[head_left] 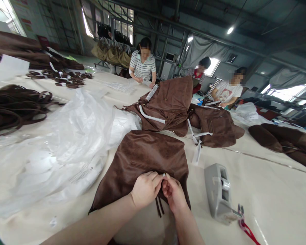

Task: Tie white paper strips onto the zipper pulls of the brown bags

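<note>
A brown leather-look bag [153, 149] with a zip slit lies flat on the table in front of me. Over its lower part, my left hand [146, 190] and my right hand [175, 195] meet with fingers pinched together. A tiny whitish bit [164, 175] shows between the fingertips; what it belongs to is too small to make out. Two thin dark strips [159, 207] hang below the hands. Just beyond lie a larger brown bag [174, 98] with white-wrapped handles and another brown bag [218, 127].
Right of the bag stands a grey tape dispenser [215, 194], with red-handled scissors [242, 217] beside it. Crumpled clear plastic bags [76, 136] cover the left side. Dark straps [17, 105] are heaped at far left. Several people [142, 64] work across the table.
</note>
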Motion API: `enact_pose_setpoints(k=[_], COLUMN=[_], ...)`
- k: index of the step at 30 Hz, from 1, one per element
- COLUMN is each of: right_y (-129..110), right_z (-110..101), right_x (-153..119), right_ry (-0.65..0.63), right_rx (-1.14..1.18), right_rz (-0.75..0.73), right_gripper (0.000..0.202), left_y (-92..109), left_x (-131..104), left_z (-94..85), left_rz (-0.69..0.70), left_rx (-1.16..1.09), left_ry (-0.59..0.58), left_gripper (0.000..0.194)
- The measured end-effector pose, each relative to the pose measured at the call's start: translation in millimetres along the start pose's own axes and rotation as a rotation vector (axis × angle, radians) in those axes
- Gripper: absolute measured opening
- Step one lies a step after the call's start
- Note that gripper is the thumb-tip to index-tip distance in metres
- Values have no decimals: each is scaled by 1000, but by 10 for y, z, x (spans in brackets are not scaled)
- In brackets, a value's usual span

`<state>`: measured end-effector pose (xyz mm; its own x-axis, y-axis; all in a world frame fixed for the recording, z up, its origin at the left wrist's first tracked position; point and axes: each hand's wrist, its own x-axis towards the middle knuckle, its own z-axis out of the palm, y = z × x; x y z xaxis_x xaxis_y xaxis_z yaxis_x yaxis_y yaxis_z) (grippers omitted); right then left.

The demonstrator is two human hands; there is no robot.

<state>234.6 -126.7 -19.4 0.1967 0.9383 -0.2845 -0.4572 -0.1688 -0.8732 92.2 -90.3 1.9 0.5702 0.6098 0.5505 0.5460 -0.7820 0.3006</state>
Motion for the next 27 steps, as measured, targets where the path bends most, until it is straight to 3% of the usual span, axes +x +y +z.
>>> enact_pose_setpoints(k=[4, 8, 13, 17, 22, 27], right_y=[23, 16, 18, 43, 28, 25], right_z=[9, 14, 51, 0, -230, -334], right_x=[11, 0, -14, -5, -8, 13], right_ry=[-41, -48, -60, 3, 236, 261], right_rx=[-11, 15, 43, -228, -763, -848], right_rz=[-38, -31, 33, -10, -331, -349], right_gripper=[37, 34, 17, 18, 21, 15], left_y=[13, 38, 53, 18, 15, 147], left_x=[-10, 22, 291, 600, 929, 1094], left_z=[28, -57, -215, -198, -58, 119], left_rz=[-59, -149, -209, -33, 59, 112], left_rx=[-64, -152, -144, -44, 216, 332], left_ry=[-1, 10, 35, -177, -513, -622], left_gripper=[16, 14, 19, 16, 10, 10])
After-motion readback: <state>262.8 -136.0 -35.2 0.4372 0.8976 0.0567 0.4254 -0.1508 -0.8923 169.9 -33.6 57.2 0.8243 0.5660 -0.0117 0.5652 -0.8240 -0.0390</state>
